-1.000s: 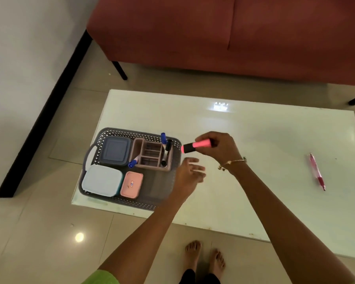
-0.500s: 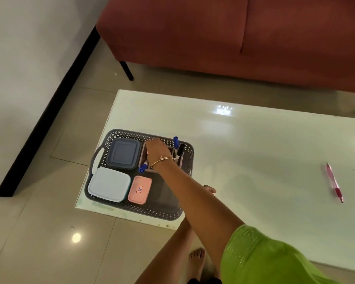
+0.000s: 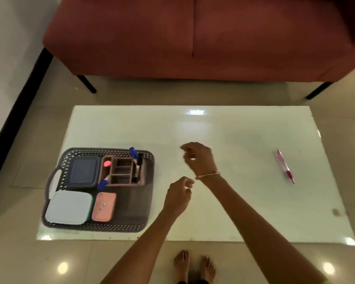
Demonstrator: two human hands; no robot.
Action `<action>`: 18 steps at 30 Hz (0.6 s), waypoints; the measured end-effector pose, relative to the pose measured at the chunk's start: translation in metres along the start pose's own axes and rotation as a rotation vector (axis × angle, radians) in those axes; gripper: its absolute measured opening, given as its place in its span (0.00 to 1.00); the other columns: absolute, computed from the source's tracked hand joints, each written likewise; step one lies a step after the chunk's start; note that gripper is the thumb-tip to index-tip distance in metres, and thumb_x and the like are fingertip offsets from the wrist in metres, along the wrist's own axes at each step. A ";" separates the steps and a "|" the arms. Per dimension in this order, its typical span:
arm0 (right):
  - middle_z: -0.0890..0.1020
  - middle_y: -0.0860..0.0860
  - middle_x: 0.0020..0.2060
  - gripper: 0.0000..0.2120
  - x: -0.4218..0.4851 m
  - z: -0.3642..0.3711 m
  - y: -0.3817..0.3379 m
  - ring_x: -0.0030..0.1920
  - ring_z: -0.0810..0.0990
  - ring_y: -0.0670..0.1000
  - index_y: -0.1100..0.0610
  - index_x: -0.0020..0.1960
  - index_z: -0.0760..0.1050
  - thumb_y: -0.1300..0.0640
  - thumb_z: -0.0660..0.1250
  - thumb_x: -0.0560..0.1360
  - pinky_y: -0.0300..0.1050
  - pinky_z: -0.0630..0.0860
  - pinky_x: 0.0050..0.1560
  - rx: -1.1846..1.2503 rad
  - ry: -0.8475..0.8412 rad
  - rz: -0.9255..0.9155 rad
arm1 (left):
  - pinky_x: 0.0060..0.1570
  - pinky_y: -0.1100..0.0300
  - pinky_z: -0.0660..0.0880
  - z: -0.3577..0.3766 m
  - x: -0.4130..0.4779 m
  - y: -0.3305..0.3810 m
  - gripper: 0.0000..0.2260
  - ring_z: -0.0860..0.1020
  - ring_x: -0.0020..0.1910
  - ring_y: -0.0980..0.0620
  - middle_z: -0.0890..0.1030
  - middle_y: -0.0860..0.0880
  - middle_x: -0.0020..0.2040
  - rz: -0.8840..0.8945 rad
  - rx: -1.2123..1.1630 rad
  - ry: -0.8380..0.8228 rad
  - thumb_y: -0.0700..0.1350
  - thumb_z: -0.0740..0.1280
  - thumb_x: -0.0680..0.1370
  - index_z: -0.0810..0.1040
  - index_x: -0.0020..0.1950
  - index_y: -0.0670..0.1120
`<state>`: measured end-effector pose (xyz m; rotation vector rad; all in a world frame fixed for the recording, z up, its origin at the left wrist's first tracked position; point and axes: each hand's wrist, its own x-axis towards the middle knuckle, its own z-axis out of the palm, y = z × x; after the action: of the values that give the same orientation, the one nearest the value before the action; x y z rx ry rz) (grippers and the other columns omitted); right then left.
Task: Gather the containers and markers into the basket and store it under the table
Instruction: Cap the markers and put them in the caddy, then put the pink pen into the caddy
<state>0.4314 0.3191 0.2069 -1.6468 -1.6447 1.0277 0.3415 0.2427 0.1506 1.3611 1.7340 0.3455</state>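
A dark perforated basket [image 3: 131,224] sits on the table's left end. Inside lie a dark blue lidded container [image 3: 82,171], a pale blue container [image 3: 69,207], a small pink container [image 3: 104,206] and a brown divided organiser [image 3: 121,171]. The organiser holds a pink highlighter [image 3: 107,163], two blue markers [image 3: 133,153] [image 3: 103,184] and a black marker [image 3: 139,160]. A pink pen [image 3: 285,166] lies alone on the table's right side. My right hand [image 3: 199,158] hovers over the table's middle, fingers loosely curled, holding nothing. My left hand [image 3: 178,195] hangs just right of the basket, also curled and empty.
The white glossy table [image 3: 213,130] stands on a tiled floor. A red sofa [image 3: 193,37] with dark legs runs along the far side. A wall with a black skirting is at the left. My bare feet [image 3: 193,265] stand at the table's near edge.
My right hand dropped the pink highlighter into the organiser's back-left slot and drew back to the right over the table. The view shifted right and back.
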 end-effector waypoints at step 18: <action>0.77 0.67 0.48 0.09 -0.039 -0.182 0.263 0.50 0.75 0.67 0.68 0.50 0.75 0.64 0.66 0.73 0.58 0.74 0.46 -0.579 0.330 0.691 | 0.40 0.61 0.74 0.083 0.054 0.053 0.12 0.76 0.37 0.56 0.80 0.55 0.45 0.050 0.049 -0.165 0.34 0.61 0.75 0.77 0.50 0.50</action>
<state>0.7284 0.2846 0.0866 -2.7183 -1.2213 0.5146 0.4382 0.2854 0.1139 1.4295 1.5838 0.2132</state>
